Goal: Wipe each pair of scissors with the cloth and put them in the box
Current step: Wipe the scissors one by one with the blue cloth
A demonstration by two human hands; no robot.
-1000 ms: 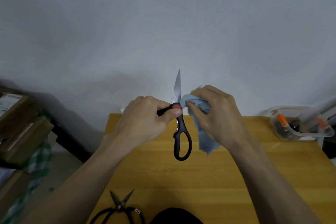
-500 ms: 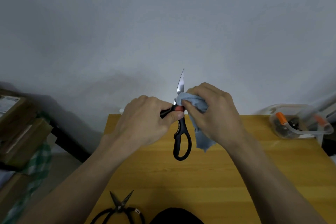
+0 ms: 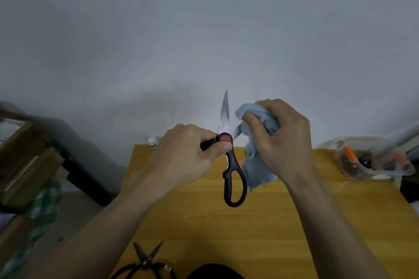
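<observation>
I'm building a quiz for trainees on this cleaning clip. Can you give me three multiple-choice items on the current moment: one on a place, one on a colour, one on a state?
1. Where do the small black scissors lie?
A. at the near edge of the wooden table
B. in the clear plastic box
C. on the floor

2. What colour is the cloth?
A. red
B. light blue
C. yellow

3. How are the blades of the kitchen scissors set?
A. shut together
B. spread apart
C. taken off

Key: 1 A, they rest on the tabletop close to the camera. 2 B, the rag bunched in the right hand is pale blue. 3 B, one blade points up while the other angles into the cloth, and the left hand grips one handle.
</observation>
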